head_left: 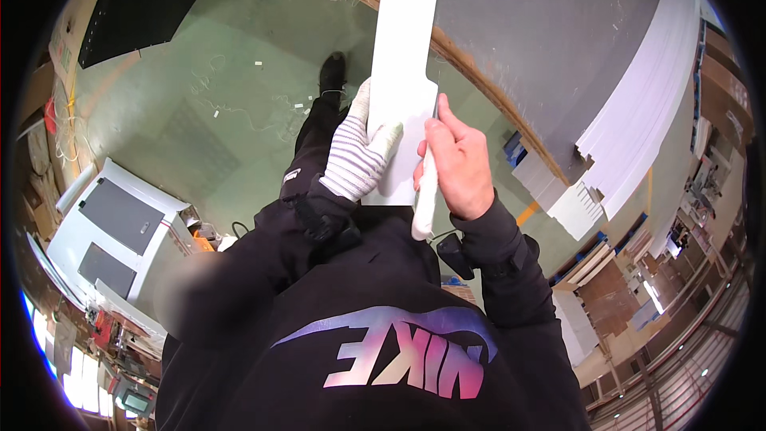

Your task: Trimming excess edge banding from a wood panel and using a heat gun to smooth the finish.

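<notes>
- White panel: long, narrow, flat strip, held out in front of the chest and running up toward the top edge; its near end sits between both hands, so it is steadied from two sides.
- Left hand: in a striped knit glove, fingers closed round the panel's left edge and near end, bracing it from beneath.
- Right hand: bare, clenched on a white-handled tool; the handle points down toward the body, the working end lies against the panel's right edge. The tip is hidden; what kind of tool it is cannot be told.
- Surface: large grey board with a worn brown rim, just right of the panel.
- Stack of white sheets: stepped edges, lying along the surface's far right side.
- Grey cabinet: lower left on the green floor, two dark rectangular panels on its top face.
- Small white scraps: scattered on the floor, no markings legible.
- Black shoe: on the floor, beside the panel.
</notes>
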{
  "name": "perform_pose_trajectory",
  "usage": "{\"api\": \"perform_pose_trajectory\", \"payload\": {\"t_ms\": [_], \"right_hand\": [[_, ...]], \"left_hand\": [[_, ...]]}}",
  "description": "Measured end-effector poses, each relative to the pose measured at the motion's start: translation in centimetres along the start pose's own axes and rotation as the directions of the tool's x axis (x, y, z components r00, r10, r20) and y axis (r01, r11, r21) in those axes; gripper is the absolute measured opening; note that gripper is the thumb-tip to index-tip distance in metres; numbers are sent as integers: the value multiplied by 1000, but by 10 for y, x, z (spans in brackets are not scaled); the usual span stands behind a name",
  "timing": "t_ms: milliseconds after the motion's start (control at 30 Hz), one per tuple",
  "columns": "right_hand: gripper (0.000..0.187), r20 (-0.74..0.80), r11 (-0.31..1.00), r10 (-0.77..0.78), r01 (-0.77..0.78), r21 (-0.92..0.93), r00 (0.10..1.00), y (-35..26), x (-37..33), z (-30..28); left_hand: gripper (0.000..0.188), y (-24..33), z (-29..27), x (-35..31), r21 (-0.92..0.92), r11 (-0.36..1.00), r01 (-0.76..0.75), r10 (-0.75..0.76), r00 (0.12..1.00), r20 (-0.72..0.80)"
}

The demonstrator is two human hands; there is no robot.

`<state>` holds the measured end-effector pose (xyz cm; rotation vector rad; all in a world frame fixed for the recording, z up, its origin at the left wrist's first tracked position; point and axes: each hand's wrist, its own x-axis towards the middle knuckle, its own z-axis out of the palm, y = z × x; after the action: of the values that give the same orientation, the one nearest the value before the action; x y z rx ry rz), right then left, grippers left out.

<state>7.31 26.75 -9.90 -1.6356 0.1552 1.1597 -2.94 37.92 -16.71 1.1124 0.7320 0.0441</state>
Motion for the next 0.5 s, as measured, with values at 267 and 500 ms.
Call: {"api": "perform_pose_trajectory", "payload": {"t_ms": [267,500], "right_hand": [[62,-111,806,121,-163,-569,986,43,-86,-11],[53,-536,939,221,-326,-108,815,177,-185,-114]], "left_hand": [[49,-2,28,33,-173,978,-113,100,991,-84],[21,-17,84,71,42,985,-170,172,982,-76]]}}
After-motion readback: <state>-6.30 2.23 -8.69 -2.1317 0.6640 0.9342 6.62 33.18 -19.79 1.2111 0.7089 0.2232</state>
